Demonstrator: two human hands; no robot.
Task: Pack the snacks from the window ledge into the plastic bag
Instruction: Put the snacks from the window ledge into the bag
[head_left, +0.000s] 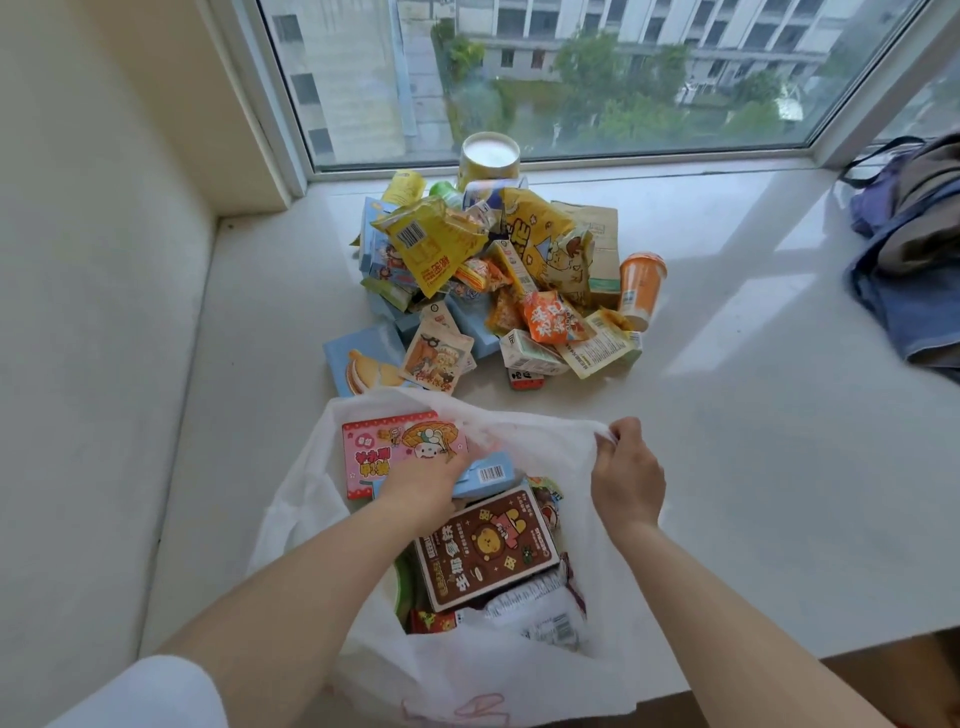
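Head view, the only one supplied. The bag, thin white plastic, lies open on the ledge at 6 o'clock, its mouth facing the window. The right hand pinches the bag's rim at 3 o'clock of the mouth, thumb and fingers pressed together on the film, lifting it open. The left hand is inside the mouth at 10 o'clock, fingers curled over a blue box beside a pink box; whether it grasps or merely presses the box cannot be told. A brown box and small packets already sit in the bag. The snack pile remains at 12 o'clock, well apart from the bag, with an orange cup at its 3 o'clock edge and a tub against the window frame. Folded clothing lies at 2 o'clock. Judgement: the task looks under half done. The cartons should be light and stiff, best taken across their narrow sides; the foil packets soft, slippery and crushable, best taken by a sealed edge; the cup may dent. The film is limp and will collapse if the rim is released.
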